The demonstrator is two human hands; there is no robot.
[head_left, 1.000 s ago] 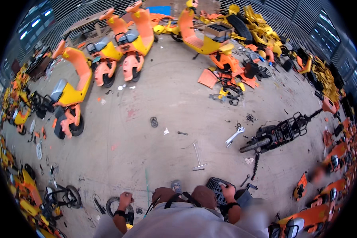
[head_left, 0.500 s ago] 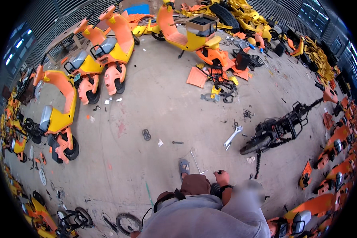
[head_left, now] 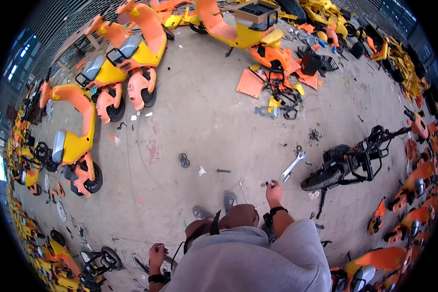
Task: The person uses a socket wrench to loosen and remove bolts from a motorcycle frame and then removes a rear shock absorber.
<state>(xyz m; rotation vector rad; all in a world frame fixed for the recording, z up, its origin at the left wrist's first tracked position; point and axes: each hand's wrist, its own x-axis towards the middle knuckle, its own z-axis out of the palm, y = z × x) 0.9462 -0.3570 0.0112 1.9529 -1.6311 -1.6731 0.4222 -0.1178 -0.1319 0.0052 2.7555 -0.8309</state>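
My right hand [head_left: 274,192] is closed round a small, dark, short metal piece [head_left: 266,184], too small to name, held out ahead of my right knee. My left hand [head_left: 157,254] hangs low at my left side, loosely curled with fingers a little apart and nothing seen in it. On the floor by my right hand lies a thin metal rod tool [head_left: 244,192], its lower end hidden by my leg. Beyond it rests a large adjustable wrench [head_left: 294,164], next to a black stripped scooter frame [head_left: 353,159] lying at the right.
Yellow and orange scooters [head_left: 78,121] stand at the left, and another scooter [head_left: 238,34] carries a cardboard box [head_left: 257,11]. Loose orange panels [head_left: 249,83] lie beside it. A bolt [head_left: 223,171] and a black ring-shaped part [head_left: 184,160] lie ahead of my grey shoes [head_left: 230,199]. More scooters [head_left: 418,194] line the right.
My right hand has reached farther forward with the small piece. My left hand has come fully into view at my side, and a second shoe now shows. The whole view has shifted slightly.
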